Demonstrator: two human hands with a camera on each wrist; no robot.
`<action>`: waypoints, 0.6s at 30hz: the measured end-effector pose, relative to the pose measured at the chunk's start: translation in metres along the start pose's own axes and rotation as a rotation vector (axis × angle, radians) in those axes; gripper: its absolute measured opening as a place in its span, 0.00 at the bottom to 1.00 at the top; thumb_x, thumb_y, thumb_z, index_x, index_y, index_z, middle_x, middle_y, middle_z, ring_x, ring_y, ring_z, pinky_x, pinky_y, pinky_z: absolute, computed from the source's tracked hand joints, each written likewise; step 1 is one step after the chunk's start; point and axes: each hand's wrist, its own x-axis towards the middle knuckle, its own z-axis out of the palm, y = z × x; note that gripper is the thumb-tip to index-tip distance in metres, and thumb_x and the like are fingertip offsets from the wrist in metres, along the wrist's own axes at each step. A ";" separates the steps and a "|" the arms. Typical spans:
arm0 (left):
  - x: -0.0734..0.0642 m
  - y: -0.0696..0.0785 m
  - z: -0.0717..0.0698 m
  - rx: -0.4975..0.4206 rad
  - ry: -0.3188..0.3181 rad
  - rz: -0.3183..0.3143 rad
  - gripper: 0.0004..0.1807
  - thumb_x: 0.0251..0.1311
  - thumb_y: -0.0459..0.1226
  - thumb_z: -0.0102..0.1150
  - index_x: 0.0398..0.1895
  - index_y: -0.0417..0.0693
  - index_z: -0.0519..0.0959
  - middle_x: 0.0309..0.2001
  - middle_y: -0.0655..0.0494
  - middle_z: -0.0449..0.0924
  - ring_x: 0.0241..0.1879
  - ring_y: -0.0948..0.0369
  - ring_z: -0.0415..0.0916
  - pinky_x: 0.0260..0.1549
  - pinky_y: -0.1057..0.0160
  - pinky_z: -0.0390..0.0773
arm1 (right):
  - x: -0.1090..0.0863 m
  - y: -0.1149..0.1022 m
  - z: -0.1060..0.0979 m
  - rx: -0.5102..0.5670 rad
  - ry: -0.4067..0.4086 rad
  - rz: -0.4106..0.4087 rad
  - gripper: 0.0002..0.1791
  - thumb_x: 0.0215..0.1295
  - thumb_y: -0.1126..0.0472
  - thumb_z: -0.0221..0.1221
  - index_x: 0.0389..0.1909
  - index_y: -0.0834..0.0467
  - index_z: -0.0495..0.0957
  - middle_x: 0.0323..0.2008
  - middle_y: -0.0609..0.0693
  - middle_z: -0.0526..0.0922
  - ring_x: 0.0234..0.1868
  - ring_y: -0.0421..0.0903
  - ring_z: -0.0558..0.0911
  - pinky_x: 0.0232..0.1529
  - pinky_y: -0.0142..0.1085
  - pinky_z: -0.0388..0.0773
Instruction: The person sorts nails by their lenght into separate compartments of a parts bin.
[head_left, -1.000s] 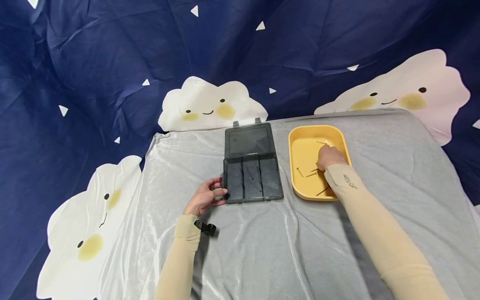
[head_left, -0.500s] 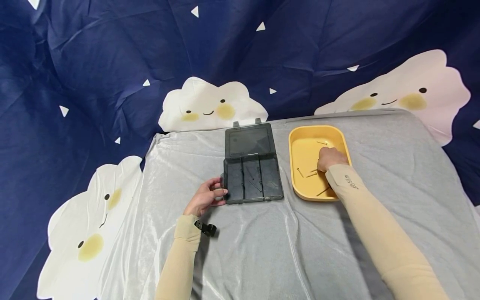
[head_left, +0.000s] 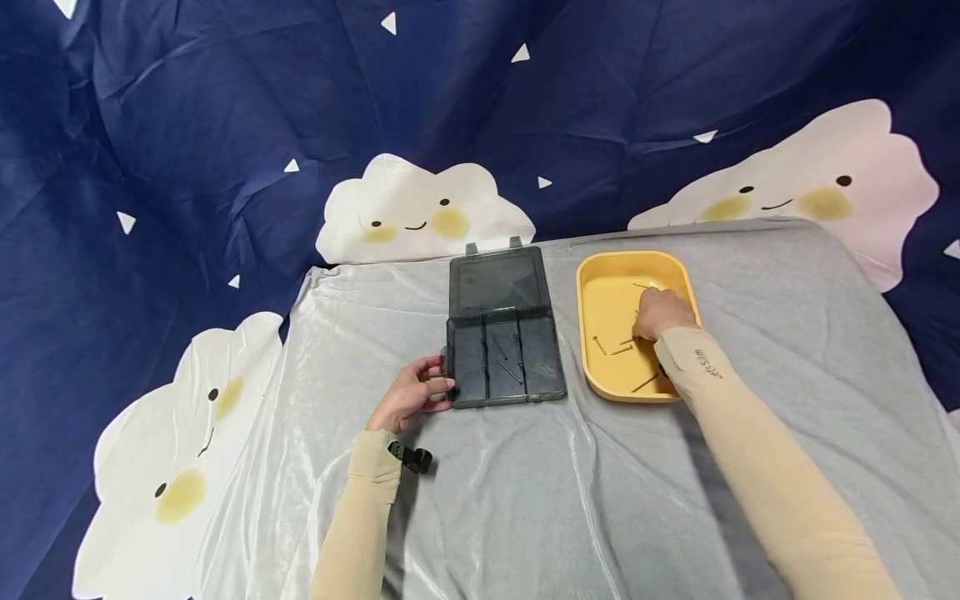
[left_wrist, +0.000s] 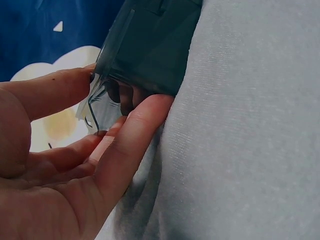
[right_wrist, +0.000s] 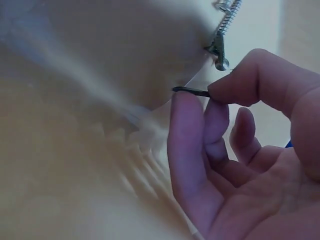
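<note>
A dark see-through compartment box [head_left: 467,360] lies unfolded on the grey cloth, with several thin nails or screws [head_left: 510,371] in its middle compartment. My left hand [head_left: 408,393] holds the box by its left side; the left wrist view shows thumb and fingers [left_wrist: 135,135] on either side of its end. Inside the yellow tray [head_left: 600,292], my right hand [head_left: 663,315] pinches a thin dark nail [right_wrist: 192,91] between thumb and fingertip, its pointed end showing. Beside those fingertips lie shiny screws [right_wrist: 220,47]. More screws [head_left: 622,349] are scattered over the tray floor.
The box's lid [head_left: 498,282] is folded back toward the dark blue curtain [head_left: 465,83] behind. Wrinkled grey cloth [head_left: 510,492] covers the table. The tray stands right of the box with a narrow gap between them, its raised rim surrounding my right hand.
My right hand has shifted only slightly within the tray, its fingers working among the screws. My left hand and the box have stayed put.
</note>
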 end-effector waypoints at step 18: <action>0.000 -0.001 0.000 0.001 0.000 0.001 0.34 0.59 0.25 0.60 0.70 0.43 0.62 0.59 0.43 0.69 0.41 0.61 0.80 0.34 0.61 0.87 | -0.008 -0.004 -0.019 0.107 0.055 -0.022 0.10 0.56 0.59 0.59 0.34 0.61 0.72 0.37 0.61 0.76 0.39 0.57 0.74 0.34 0.46 0.75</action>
